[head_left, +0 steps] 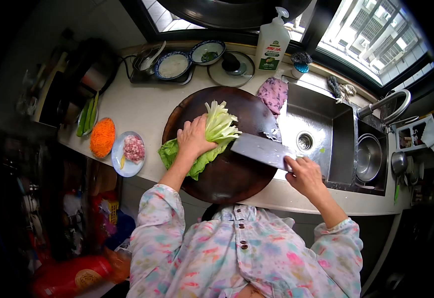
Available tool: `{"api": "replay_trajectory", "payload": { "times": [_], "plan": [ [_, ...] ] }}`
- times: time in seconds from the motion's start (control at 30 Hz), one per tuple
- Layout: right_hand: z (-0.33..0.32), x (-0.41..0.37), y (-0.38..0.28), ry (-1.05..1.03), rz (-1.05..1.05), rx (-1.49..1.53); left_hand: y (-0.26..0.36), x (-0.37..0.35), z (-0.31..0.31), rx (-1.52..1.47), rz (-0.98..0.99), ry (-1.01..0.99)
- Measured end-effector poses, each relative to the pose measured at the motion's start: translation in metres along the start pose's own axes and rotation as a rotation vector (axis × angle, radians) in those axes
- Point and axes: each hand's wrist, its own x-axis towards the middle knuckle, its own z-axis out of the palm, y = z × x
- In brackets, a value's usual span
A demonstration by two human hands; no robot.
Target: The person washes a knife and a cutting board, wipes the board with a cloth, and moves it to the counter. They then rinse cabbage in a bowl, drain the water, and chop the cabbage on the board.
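A bunch of leafy green lettuce lies on a round dark wooden cutting board, its pale stem ends pointing up and right. My left hand presses down on the lettuce with its fingers wrapped over it, and the green leaves spread out below the palm. In my right hand is the handle of a broad cleaver. The blade reaches left over the board, its tip close beside the stem ends. Part of the lettuce is hidden under my left hand.
Right of the board is a steel sink with a faucet. At left stand plates of shredded carrot, minced meat and green vegetables. Behind are bowls, a glass lid, a pump bottle and a cloth.
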Motion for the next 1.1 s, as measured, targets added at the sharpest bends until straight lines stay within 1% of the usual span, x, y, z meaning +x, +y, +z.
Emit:
{"api": "replay_trajectory", "payload": {
  "times": [0.03,0.07,0.1,0.17,0.2,0.23,0.27,0.33,0.4,0.43,0.47,0.5,0.67,0.77,0.8,0.9,1.0,1.1],
  "plan": [
    [-0.005,-0.01,0.012,0.006,0.037,0.041,0.002,0.0,0.002,0.004,-0.004,0.017],
    [-0.007,-0.015,0.021,0.078,0.059,0.165,0.005,0.0,0.005,0.034,0.003,0.043],
    [-0.011,-0.012,0.021,0.086,0.094,0.228,0.008,-0.003,0.01,0.067,0.01,0.063],
    [-0.022,0.002,0.006,0.101,0.18,0.362,0.015,-0.009,0.016,0.156,0.018,0.074],
    [-0.028,0.018,-0.005,0.051,0.224,0.496,0.021,-0.01,0.016,0.205,0.019,0.072],
    [-0.024,0.033,-0.018,0.171,0.148,0.571,0.026,-0.012,0.018,0.253,0.019,0.072],
    [-0.016,0.046,-0.025,0.176,0.098,0.582,0.029,-0.013,0.023,0.336,0.04,0.127],
    [-0.017,0.072,-0.044,0.181,-0.021,0.506,0.029,-0.013,0.037,0.405,0.041,0.18],
    [-0.009,0.086,-0.054,0.144,-0.053,0.382,0.03,-0.011,0.037,0.418,0.067,0.253],
    [-0.005,0.091,-0.056,0.127,-0.066,0.315,0.032,-0.01,0.034,0.405,0.056,0.22],
    [-0.004,0.095,-0.058,0.047,-0.066,0.243,0.033,-0.009,0.031,0.391,0.049,0.186],
    [-0.003,0.094,-0.06,0.015,-0.054,0.234,0.033,-0.008,0.028,0.378,0.042,0.148],
    [-0.01,0.088,-0.052,-0.137,-0.007,0.238,0.031,-0.01,0.035,0.394,0.079,0.242],
    [-0.015,0.111,-0.062,-0.276,-0.012,0.156,0.03,-0.008,0.037,0.388,0.078,0.247],
    [-0.015,0.119,-0.067,-0.294,-0.01,0.138,0.031,-0.009,0.035,0.387,0.081,0.239],
    [0.002,0.139,-0.069,-0.274,-0.056,0.113,0.033,-0.012,0.028,0.371,0.086,0.22],
    [0.028,0.133,-0.069,-0.214,-0.045,0.075,0.03,-0.012,0.03,0.322,0.08,0.224],
    [0.03,0.132,-0.074,-0.265,0.017,0.095,0.026,-0.017,0.035,0.276,0.088,0.249]
  ]
}}
